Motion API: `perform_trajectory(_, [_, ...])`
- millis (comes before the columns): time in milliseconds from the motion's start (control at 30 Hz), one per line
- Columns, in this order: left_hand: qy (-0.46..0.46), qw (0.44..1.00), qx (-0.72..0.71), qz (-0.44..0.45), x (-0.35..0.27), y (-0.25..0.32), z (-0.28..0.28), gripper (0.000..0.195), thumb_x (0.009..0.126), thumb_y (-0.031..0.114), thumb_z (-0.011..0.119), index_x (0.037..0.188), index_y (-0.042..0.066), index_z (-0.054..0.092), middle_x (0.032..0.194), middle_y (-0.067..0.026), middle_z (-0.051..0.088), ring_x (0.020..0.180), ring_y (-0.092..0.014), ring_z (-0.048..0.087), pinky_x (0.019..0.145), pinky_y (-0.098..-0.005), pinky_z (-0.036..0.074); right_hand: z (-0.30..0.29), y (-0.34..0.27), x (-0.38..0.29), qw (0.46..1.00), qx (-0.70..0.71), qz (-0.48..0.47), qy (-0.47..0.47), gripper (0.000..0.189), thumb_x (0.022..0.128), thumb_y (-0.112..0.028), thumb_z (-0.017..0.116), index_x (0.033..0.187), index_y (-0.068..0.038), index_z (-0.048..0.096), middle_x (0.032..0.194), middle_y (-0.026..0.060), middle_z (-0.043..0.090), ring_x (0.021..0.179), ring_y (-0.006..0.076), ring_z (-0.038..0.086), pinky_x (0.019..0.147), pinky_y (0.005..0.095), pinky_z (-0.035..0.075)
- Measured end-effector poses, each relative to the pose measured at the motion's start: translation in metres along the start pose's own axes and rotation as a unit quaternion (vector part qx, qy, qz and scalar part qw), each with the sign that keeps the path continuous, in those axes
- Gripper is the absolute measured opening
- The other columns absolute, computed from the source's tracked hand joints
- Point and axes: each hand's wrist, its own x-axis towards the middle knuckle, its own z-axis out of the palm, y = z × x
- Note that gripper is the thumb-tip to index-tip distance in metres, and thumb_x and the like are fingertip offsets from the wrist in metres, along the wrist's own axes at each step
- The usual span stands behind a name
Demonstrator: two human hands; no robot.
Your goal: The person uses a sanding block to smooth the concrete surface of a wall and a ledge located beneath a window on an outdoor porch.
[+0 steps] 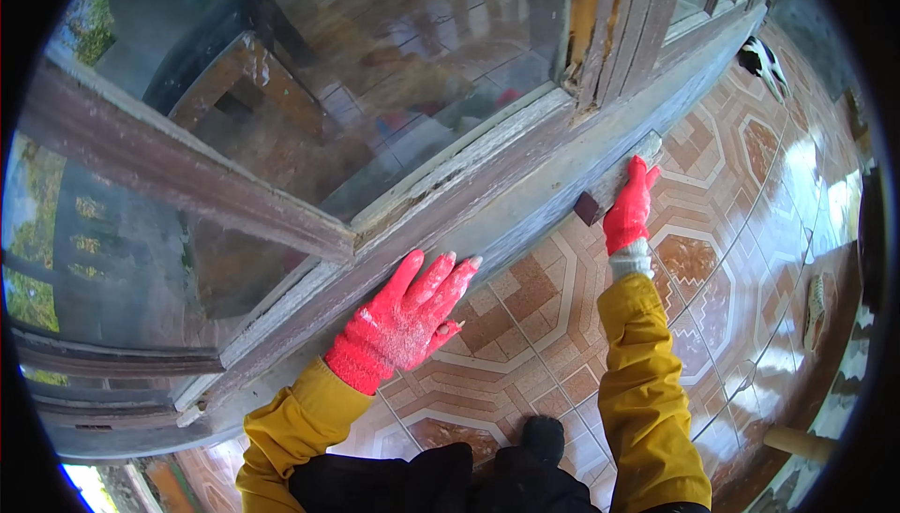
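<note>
My left hand (401, 323), in a red knitted glove dusted with pale powder, lies with spread fingers against the lower edge of the wooden window frame (450, 168); nothing is gripped in it. To the right, my right hand (631, 207), also gloved in red, is closed around a greyish, dusty block or board (619, 170) held along the low wall below the sill. A dark brown square piece (586, 208) sticks out at its lower left end; whether it is sandpaper I cannot tell. The frame's paint is worn, whitish along the glazing edge.
Window glass (422, 77) fills the upper left and shows reflections. Patterned floor tiles (534, 323) stretch below and to the right. A black-and-white thing, perhaps an animal, (764, 66) lies at the wall's far end. A light shoe or sandal (815, 312) and a wooden rod (801, 444) are at right.
</note>
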Motion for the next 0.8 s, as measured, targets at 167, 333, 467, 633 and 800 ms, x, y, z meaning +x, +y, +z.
perform_trajectory(167, [-0.011, 1.000, 0.017, 0.004, -0.003, -0.001, 0.002, 0.055, 0.087, 0.046, 0.054, 0.130, 0.011, 0.056, 0.147, -0.0034, 0.041, 0.129, -0.026, 0.042, 0.112, -0.0487, 0.029, 0.017, -0.033, -0.020, 0.984, -0.086, -0.144, -0.055, 0.089, 0.088, -0.037, 0.060, 0.154, -0.008, 0.007, 0.152, 0.0123, 0.030, 0.133, 0.0276, 0.037, 0.109, 0.0355, 0.029])
perform_trajectory(333, [0.001, 1.000, 0.003, 0.004, -0.001, -0.001, -0.002, 0.055, 0.090, 0.047, 0.051, 0.133, 0.013, 0.054, 0.147, -0.0022, 0.042, 0.129, -0.025, 0.042, 0.112, -0.0483, 0.029, 0.002, -0.022, -0.001, 0.982, -0.101, -0.153, -0.051, 0.091, 0.088, -0.038, 0.059, 0.154, -0.006, 0.005, 0.148, 0.0138, 0.033, 0.131, 0.0274, 0.039, 0.110, 0.0345, 0.028])
perform_trajectory(467, [0.078, 0.996, -0.046, -0.007, -0.015, -0.004, -0.002, 0.051, 0.091, 0.046, 0.051, 0.132, 0.017, 0.055, 0.143, -0.0042, 0.045, 0.129, -0.026, 0.042, 0.111, -0.0497, 0.032, 0.023, 0.005, -0.127, 0.980, -0.145, -0.117, -0.065, 0.087, 0.091, -0.036, 0.055, 0.153, -0.003, 0.003, 0.156, 0.0187, 0.018, 0.137, 0.0285, 0.031, 0.112, 0.0337, 0.025])
perform_trajectory(633, [0.236, 0.960, -0.149, -0.006, -0.038, -0.008, 0.005, 0.045, 0.091, 0.046, 0.052, 0.125, 0.018, 0.059, 0.137, -0.0070, 0.049, 0.126, -0.032, 0.044, 0.105, -0.0541, 0.037, 0.010, 0.097, -0.260, 0.831, -0.240, -0.465, -0.187, 0.112, 0.075, -0.031, 0.076, 0.153, -0.008, -0.001, 0.155, 0.0249, 0.002, 0.143, 0.0452, 0.007, 0.113, 0.0551, 0.019])
perform_trajectory(800, [0.239, 0.948, -0.192, -0.091, -0.102, -0.001, -0.019, 0.046, 0.091, 0.046, 0.051, 0.121, 0.013, 0.063, 0.133, -0.0099, 0.052, 0.126, -0.035, 0.044, 0.103, -0.0559, 0.038, 0.031, 0.001, -0.179, 0.977, -0.141, -0.136, -0.090, 0.099, 0.083, -0.031, 0.067, 0.153, -0.007, 0.001, 0.156, 0.0209, 0.009, 0.139, 0.0360, 0.025, 0.111, 0.0479, 0.027])
